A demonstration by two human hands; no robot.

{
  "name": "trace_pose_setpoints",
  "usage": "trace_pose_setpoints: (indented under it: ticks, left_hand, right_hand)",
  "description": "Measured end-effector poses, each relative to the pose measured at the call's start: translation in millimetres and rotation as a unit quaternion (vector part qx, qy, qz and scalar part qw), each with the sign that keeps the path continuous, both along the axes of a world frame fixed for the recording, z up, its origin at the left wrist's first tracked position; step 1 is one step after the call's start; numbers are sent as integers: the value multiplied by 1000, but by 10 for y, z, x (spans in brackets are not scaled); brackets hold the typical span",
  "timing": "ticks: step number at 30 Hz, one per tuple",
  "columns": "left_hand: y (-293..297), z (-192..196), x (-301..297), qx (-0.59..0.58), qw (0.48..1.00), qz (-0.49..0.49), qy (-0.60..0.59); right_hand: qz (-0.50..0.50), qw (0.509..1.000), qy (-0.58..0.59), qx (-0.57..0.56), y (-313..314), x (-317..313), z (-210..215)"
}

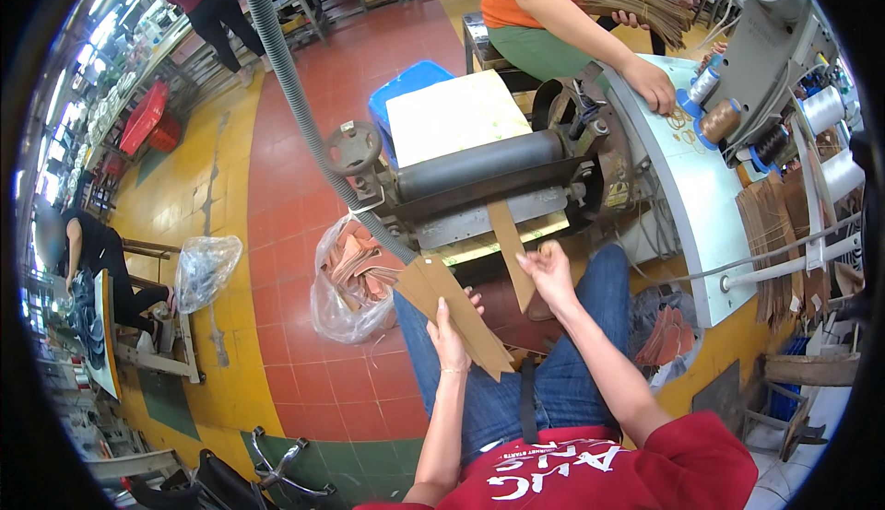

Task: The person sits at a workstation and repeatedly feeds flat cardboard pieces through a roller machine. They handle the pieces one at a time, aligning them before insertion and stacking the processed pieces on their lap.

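My left hand (pixel 450 337) is closed around a small stack of flat brown strips (pixel 444 296), with the thumb lying on top. The stack slants above my lap, its layers slightly fanned at the near end. A single brown strip (pixel 509 238) runs from the roller machine (pixel 479 167) toward me. Its far end lies at the metal plate (pixel 452 231) under the roller, where I cannot see how far in it reaches. My right hand (pixel 550 275) pinches the right edge of this strip, fingers curled, and its near end hangs over my legs.
A ribbed grey hose (pixel 290 77) drops past the machine's left side. Left of my knee lies a clear bag of pinkish pieces (pixel 358 266). On the right, a white table (pixel 659 164) holds thread spools (pixel 719 123); a co-worker's hand (pixel 650 84) rests there.
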State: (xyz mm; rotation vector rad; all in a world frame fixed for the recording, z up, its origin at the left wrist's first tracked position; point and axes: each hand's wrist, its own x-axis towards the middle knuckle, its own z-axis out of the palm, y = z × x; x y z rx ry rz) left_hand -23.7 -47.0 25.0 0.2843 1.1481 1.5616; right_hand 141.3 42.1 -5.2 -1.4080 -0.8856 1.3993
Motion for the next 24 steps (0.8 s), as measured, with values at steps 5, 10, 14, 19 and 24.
trace_pose_setpoints:
  ticks: [5, 10, 14, 19, 24]
  left_hand:
    - [-239, -58, 65, -9, 984, -73, -162]
    - [-244, -51, 241, -2, 992, -122, -37]
    - [-114, -136, 230, -29, 994, -87, 54]
    - [22, -133, 269, -11, 996, -35, 86]
    - [86, -68, 216, 2, 992, 12, 125]
  right_hand:
    - [-132, 984, -58, 108, 437, -209, -100]
    - [11, 995, -10, -98, -554, -57, -144]
    - [131, 990, 51, -25, -1088, 75, 16]
    - [126, 989, -79, 19, -1138, 12, 230]
    - [80, 988, -70, 109, -997, -100, 230]
